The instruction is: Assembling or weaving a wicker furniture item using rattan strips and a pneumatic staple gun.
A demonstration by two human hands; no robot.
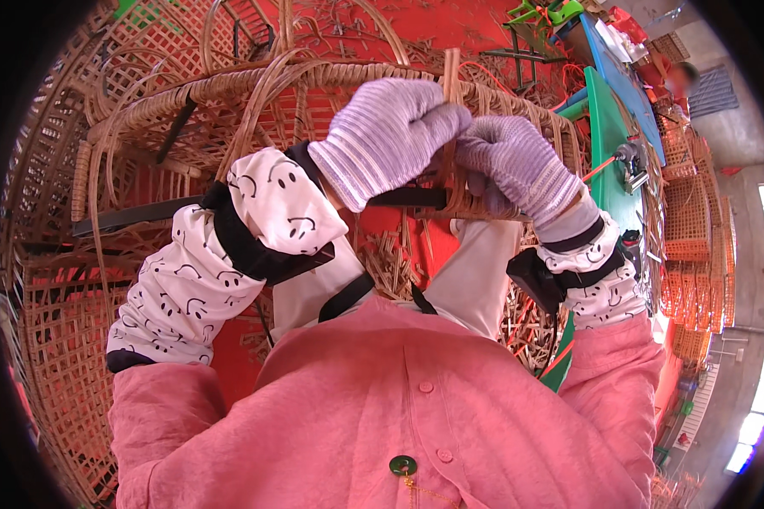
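Observation:
Both my hands wear lilac striped knit gloves and meet at the wrapped cane rim (348, 75) of a large woven rattan frame. My left hand (395, 131) is closed around a flat rattan strip (452, 76), whose end sticks up above the fingers. Against its fingertips, my right hand (511, 161) is closed too, pinching the same strip from the other side. The strip's lower part passes behind the gloves, so the exact grip of each thumb is hidden. Long loose cane strands (248, 127) loop over the rim beside my left hand.
A dark bar (407, 197) crosses the frame below my hands. Woven rattan panels (59, 356) stand at the left. Cane scraps (390, 259) litter the red floor. On the right are a green board (607, 144), a metal tool with an orange hose (632, 161), and stacked baskets (686, 216).

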